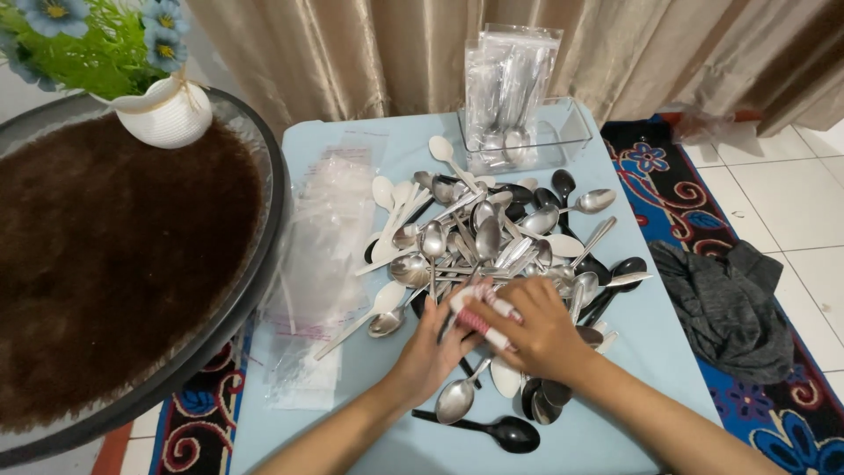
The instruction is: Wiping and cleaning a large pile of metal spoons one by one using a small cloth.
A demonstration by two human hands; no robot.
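— So what were the hands doing at that point?

— Both were down at the near edge of the spoon heap (492, 246). The left hand (431, 352) and the right hand (536, 330) were closed together around a small red-and-white cloth (479, 310), apparently pressing it about a spoon, though the spoon itself was hidden inside.

— How would that handle?

— The cloth looked soft and limp, so it would bunch easily. The metal spoons in the heap looked stiff, smooth and probably slippery; I'd judge the handle the safer place to pinch, not the polished bowl.

— And around the heap?

— Just nearer than it lay a black plastic spoon (492, 431) and a steel spoon (457, 398). Left of the heap sat a stack of clear plastic sleeves (321, 255); beyond it, a clear box (563, 132) with bagged spoons standing upright. Everything rested on the pale blue table (633, 369). Further left stood a round brown-matted table (105, 255) with a white flower pot (167, 110); a grey garment (730, 299) lay on the rug to the right.
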